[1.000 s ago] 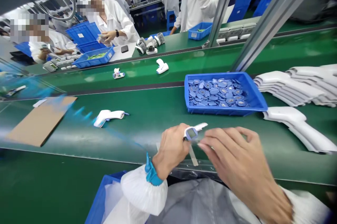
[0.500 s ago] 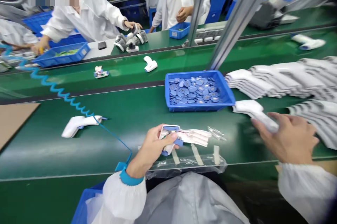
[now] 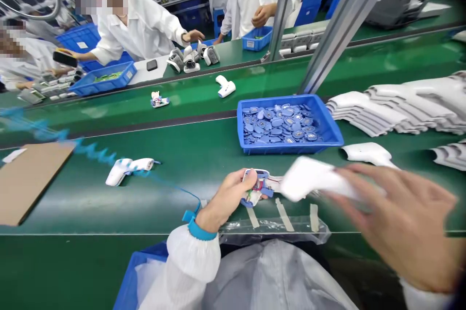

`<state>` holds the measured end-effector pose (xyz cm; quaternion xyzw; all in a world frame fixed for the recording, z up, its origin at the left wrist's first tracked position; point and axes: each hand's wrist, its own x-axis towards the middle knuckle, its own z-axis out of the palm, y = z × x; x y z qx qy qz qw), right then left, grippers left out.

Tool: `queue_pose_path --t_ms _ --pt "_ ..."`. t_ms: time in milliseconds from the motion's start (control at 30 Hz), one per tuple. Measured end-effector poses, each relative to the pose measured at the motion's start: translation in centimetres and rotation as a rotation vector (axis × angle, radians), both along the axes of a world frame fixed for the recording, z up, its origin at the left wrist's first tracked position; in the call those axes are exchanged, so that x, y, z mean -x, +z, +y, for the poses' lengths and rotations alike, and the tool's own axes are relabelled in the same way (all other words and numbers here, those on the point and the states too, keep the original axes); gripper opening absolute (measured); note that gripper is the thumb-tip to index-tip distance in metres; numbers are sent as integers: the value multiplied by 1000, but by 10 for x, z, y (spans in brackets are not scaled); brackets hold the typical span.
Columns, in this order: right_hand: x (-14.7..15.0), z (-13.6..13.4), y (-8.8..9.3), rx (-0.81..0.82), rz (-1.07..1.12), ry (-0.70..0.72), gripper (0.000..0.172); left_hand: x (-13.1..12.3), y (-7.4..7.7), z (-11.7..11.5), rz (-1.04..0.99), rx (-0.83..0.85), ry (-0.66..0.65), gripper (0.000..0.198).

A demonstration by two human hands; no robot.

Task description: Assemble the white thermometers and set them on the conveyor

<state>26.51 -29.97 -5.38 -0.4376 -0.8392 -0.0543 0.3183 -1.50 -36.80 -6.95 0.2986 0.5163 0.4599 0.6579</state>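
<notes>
My left hand (image 3: pixel 225 198) grips a small blue-and-white part (image 3: pixel 257 187) just above the front of the green desk (image 3: pixel 204 164). My blurred right hand (image 3: pixel 396 222) closes around a white thermometer housing (image 3: pixel 309 179). Beyond them sit a blue tray (image 3: pixel 287 150) of blue discs (image 3: pixel 280 128) and, toward the right edge, stacked white housings (image 3: pixel 367 111). Co-workers (image 3: pixel 145 28) in white coats work across the belts.

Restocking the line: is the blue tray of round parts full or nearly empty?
Well filled: the blue tray holds a heap of round blue parts covering most of its floor.
</notes>
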Motion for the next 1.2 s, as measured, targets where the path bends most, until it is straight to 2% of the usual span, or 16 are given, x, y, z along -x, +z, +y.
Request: queue_pose_path --t_ms 100,233,333,400,533,600,667,733,833,900,1000,1067,1200 --pt "42 -19 2 -67 -223 151 24 0 2 -1 31 -63 -5 55" --pt "72 -22 -8 -19 -253 233 32 -1 2 -2 86 -121 -24 54" --pt "76 -17 -19 186 -176 281 46 0 1 -4 189 -156 -39 47" --pt "75 -13 -21 382 -96 295 46 1 2 -5 278 -215 -75 43" --pt "84 -7 -9 813 165 364 40 4 9 -8 452 -260 -112 40" --pt "101 -6 1 871 332 372 37 5 13 -9 484 -290 -86 41" --pt "124 -6 8 810 433 317 34 6 18 -9 514 -306 -51 44" --pt "145 -8 11 710 445 249 40 7 21 -10 589 -308 -64 40" --pt "165 -10 10 431 420 164 50 7 24 -11 774 -396 -116 20" --pt "170 -10 8 277 410 141 53 8 24 -11 835 -440 -107 15" --pt "175 -10 7 263 369 178 53 6 19 -9 829 -419 -165 15" --pt "179 -10 7 249 315 202 55 3 15 -8 924 -415 -213 14" --pt "185 -8 11 183 302 211 57 0 11 -7 1088 -407 -171 17"
